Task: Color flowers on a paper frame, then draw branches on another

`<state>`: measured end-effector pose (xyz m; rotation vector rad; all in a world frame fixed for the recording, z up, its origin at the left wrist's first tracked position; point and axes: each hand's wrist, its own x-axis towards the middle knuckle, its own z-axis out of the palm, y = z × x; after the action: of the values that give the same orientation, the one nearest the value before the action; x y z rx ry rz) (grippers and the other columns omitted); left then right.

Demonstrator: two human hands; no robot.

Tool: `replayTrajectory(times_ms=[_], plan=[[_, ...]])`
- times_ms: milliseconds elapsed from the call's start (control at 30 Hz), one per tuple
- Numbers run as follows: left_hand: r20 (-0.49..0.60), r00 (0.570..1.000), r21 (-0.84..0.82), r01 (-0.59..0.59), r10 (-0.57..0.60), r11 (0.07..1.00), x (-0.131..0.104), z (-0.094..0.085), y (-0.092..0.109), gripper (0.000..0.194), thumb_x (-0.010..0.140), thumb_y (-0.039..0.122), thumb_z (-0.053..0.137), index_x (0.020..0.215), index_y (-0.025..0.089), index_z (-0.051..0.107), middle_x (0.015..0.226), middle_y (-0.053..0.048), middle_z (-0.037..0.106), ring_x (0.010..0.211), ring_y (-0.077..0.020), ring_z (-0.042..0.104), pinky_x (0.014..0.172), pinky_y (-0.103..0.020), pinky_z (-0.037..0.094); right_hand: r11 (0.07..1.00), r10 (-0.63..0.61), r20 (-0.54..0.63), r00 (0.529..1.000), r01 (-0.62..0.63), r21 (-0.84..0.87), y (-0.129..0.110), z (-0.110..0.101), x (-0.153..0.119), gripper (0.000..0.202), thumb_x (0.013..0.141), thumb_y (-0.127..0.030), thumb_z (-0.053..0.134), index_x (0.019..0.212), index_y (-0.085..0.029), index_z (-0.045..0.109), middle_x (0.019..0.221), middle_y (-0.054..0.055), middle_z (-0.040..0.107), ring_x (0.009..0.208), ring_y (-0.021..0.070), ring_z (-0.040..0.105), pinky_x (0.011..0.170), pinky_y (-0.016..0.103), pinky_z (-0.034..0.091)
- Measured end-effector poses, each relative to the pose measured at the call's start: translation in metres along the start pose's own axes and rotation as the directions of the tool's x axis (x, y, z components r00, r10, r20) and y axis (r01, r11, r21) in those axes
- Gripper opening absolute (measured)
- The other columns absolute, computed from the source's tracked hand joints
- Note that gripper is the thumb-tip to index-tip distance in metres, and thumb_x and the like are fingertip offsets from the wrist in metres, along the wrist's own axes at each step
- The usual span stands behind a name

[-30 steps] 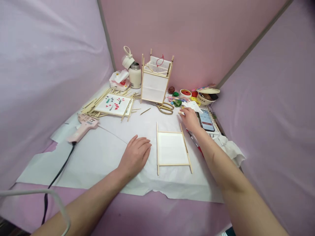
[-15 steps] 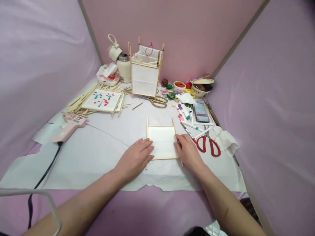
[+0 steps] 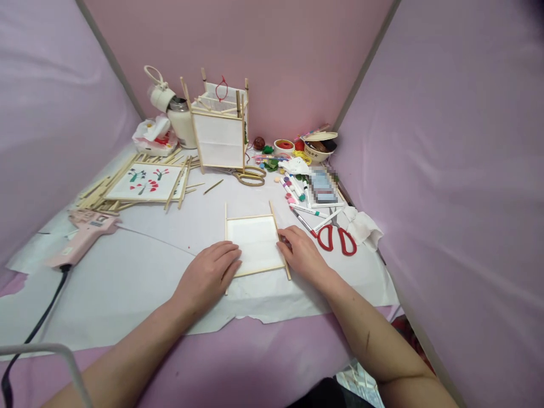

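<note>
Right hand, drawn back since a second ago: fingers curled at right edge of white-panelled stick frame, grip unclear. Left hand: flattened over left edge. Frame: flat, between both.

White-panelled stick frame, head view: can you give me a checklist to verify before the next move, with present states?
1. Left hand on the stick frame's left side: ok.
2. Right hand touching its right side: ok; how firmly, cannot tell.
3. Frame joints firmly fixed: cannot tell.
4. Red-handled scissors apart from both hands: ok.
5. Glue gun apart from both hands: ok; whether hot, cannot tell.
6. Markers tidied: not ok, scattered.
</note>
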<state>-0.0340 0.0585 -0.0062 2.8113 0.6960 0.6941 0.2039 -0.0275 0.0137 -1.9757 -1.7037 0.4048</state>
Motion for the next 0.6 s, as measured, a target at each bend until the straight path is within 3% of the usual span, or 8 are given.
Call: replayTrajectory(times_ms=[100, 233, 400, 500, 600], plan=[[-0.015, 1.0, -0.01, 0.009, -0.009, 1.0, 0.0, 0.0, 0.0, 0.023, 0.096, 0.027, 0.049, 0.108, 0.016, 0.066, 0.114, -0.011, 0.069, 0.109, -0.0259, 0.062, 0.093, -0.044, 0.052, 1.0, -0.011, -0.005, 1.0, 0.011, 0.004, 0.0, 0.002, -0.001, 0.028, 0.091, -0.017, 0.051, 0.117, -0.017, 0.061, 0.106, 0.009, 0.062, 0.098, 0.0213, 0.058, 0.091, 0.036, 0.046], [-0.078, 0.997, -0.004, 0.02, -0.02, 1.0, -0.001, -0.001, 0.0, 0.021, 0.095, 0.024, 0.05, 0.107, 0.016, 0.065, 0.125, -0.013, 0.063, 0.127, -0.0283, 0.051, 0.102, -0.046, 0.047, 0.999, -0.032, -0.1, 0.994, 0.035, 0.029, 0.006, -0.003, -0.001, 0.031, 0.092, -0.02, 0.049, 0.121, -0.018, 0.06, 0.11, 0.009, 0.062, 0.098, 0.0208, 0.059, 0.089, 0.035, 0.048], [-0.116, 0.99, 0.073, 0.089, -0.08, 0.993, -0.001, -0.003, 0.0, 0.021, 0.095, 0.026, 0.05, 0.107, 0.018, 0.065, 0.133, -0.013, 0.058, 0.134, -0.0323, 0.043, 0.109, -0.056, 0.037, 0.971, 0.075, -0.325, 0.943, -0.143, -0.19, 0.047, -0.034, 0.004, 0.035, 0.092, -0.018, 0.043, 0.119, -0.018, 0.064, 0.11, 0.011, 0.064, 0.104, 0.0265, 0.057, 0.092, 0.04, 0.045], [-0.104, 0.987, 0.105, 0.137, -0.126, 0.985, -0.001, -0.001, -0.001, 0.023, 0.095, 0.028, 0.05, 0.11, 0.017, 0.064, 0.136, -0.016, 0.055, 0.137, -0.0347, 0.04, 0.111, -0.06, 0.033, 0.909, 0.165, -0.313, 0.935, -0.267, -0.319, 0.075, -0.052, 0.007, 0.039, 0.091, -0.013, 0.038, 0.114, -0.017, 0.069, 0.107, 0.013, 0.064, 0.106, 0.0286, 0.056, 0.089, 0.04, 0.043], [-0.096, 0.983, 0.105, 0.165, -0.155, 0.981, -0.002, 0.0, -0.001, 0.025, 0.094, 0.03, 0.051, 0.111, 0.017, 0.063, 0.138, -0.016, 0.053, 0.138, -0.0359, 0.037, 0.111, -0.061, 0.031, 0.878, 0.194, -0.267, 0.944, -0.288, -0.381, 0.092, -0.062, 0.008, 0.042, 0.087, -0.009, 0.037, 0.113, -0.02, 0.069, 0.111, 0.012, 0.062, 0.107, 0.027, 0.055, 0.084, 0.036, 0.043]])
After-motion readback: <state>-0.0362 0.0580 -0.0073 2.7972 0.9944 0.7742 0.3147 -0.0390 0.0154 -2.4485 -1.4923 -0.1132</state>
